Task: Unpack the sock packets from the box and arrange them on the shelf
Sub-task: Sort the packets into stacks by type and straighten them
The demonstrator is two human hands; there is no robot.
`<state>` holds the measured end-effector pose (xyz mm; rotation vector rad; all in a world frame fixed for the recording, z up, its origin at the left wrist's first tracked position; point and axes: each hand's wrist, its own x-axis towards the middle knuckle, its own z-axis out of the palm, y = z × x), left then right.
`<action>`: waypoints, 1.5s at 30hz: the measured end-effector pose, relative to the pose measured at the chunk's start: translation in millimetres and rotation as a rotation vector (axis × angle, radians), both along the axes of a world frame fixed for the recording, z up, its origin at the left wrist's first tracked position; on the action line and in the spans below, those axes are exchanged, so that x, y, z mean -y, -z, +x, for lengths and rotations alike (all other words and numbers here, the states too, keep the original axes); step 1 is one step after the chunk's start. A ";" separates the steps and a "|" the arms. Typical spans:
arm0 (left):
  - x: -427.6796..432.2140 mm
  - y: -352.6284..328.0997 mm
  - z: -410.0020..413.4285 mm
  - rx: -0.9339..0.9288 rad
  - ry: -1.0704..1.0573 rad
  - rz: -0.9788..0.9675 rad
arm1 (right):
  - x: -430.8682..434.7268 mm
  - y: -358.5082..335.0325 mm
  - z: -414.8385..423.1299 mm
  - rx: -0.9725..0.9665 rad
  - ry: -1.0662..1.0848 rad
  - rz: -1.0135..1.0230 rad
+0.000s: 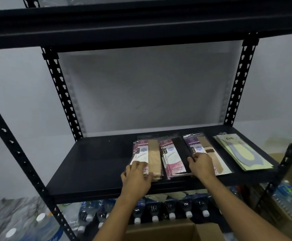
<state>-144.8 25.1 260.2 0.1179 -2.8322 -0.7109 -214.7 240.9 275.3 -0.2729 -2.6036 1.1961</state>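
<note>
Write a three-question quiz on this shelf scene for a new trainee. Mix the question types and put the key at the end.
1. True or false: the left hand rests on the leftmost stack of sock packets.
2. How many stacks of packets lie on the shelf? A) two B) four C) six
3. Fill in: the right hand touches the ___ stack, counted from the left.

Key
1. True
2. B
3. third stack
</note>
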 end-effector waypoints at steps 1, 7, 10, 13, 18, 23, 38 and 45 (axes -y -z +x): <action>0.1 0.4 -0.1 -0.005 -0.001 -0.001 | -0.2 0.8 -0.7 -0.001 0.001 0.014; 1.3 3.0 0.5 -0.012 -0.002 0.010 | -2.9 3.6 -1.9 -0.029 -0.011 0.011; 2.9 3.6 0.3 -0.018 0.002 0.033 | -5.1 0.6 1.9 -0.087 0.001 0.009; 5.9 3.4 1.2 -0.039 -0.016 0.077 | -2.4 -3.2 10.7 -0.210 -0.020 0.072; 17.9 7.2 3.9 -0.079 -0.124 0.176 | 27.2 -12.1 38.7 -0.289 -0.208 0.021; 28.4 10.3 1.5 -0.017 -0.170 0.314 | 72.3 -10.8 49.3 -0.198 -0.371 0.086; 35.1 16.1 -8.3 -0.044 -0.115 0.510 | 116.3 -1.9 35.5 0.172 -0.312 0.280; 37.8 18.2 -11.0 -0.042 -0.138 0.530 | 117.6 0.4 32.7 0.235 -0.334 0.119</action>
